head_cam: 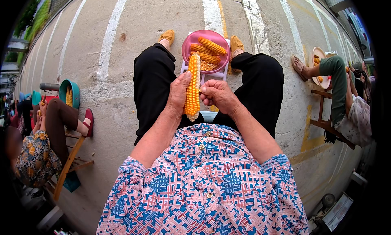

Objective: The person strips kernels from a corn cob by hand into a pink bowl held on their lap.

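Observation:
My left hand [178, 93] is wrapped around an ear of dried yellow corn [192, 92], held upright over my lap. Along the ear's right side runs a pale strip of bare cob where kernels are gone. At that edge, my right hand [219, 96] has thumb and forefinger pinched on a small yellow corn kernel, its other fingers curled. Beyond the hands, a pink plastic basin [187, 41] holds several whole ears [212, 46] and a heap of loose kernels [207, 65]. The top of my ear overlaps the basin's near part in view.
The basin rests on a white plastic stool [185, 68] between my feet. At left a person sits on a wooden chair [68, 164] by a teal basin [76, 91] of corn. Another seated person at right has a pale basin [316, 54] of corn. Painted lines cross the concrete [152, 8].

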`<state>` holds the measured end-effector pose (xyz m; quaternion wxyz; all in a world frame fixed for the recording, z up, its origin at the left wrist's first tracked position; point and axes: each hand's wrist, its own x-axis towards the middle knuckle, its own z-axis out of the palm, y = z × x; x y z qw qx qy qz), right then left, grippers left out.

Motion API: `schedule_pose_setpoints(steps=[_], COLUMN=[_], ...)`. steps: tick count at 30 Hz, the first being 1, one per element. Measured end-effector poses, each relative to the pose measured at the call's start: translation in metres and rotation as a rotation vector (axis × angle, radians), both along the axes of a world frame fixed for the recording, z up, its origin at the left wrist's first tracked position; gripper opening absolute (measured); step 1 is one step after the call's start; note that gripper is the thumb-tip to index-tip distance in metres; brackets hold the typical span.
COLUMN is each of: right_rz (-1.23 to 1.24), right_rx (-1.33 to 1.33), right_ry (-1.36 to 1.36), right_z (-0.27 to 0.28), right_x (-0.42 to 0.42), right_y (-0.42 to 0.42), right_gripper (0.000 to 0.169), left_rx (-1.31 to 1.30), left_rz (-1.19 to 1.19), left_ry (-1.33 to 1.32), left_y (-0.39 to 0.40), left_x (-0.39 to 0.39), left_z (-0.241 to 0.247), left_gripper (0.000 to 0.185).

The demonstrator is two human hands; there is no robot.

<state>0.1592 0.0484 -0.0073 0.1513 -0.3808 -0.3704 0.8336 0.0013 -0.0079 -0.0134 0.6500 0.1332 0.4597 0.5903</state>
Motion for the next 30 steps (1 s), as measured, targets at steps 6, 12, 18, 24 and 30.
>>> schedule_pose_setpoints(steps=[6,12,18,24,30], right_rz=[-0.111,-0.176,-0.165,-0.072,0.042], right_rx=[-0.2,-0.15,-0.151,-0.133,-0.05], right_ry=[0.113,0.158,0.167,0.108,0.041], right_z=[0.008,0.009,0.011,0.004,0.004], right_x=[0.003,0.004,0.003,0.005,0.005], right_y=[0.006,0.006,0.005,0.005,0.003], right_gripper=[0.006,0.006,0.006,0.008,0.013], left_rx=[-0.013,-0.017,-0.024,-0.042,-0.003], left_rz=[0.013,0.026,0.035,0.048,0.068], left_ry=[-0.071,-0.072,-0.067,-0.085,-0.139], left_y=[-0.001,-0.001,-0.001,-0.001,-0.001], left_x=[-0.005,-0.006,-0.007,-0.007,-0.009], left_z=[0.0,-0.003,-0.002,-0.002,-0.011], left_gripper=[0.044,0.047,0.048,0.049,0.051])
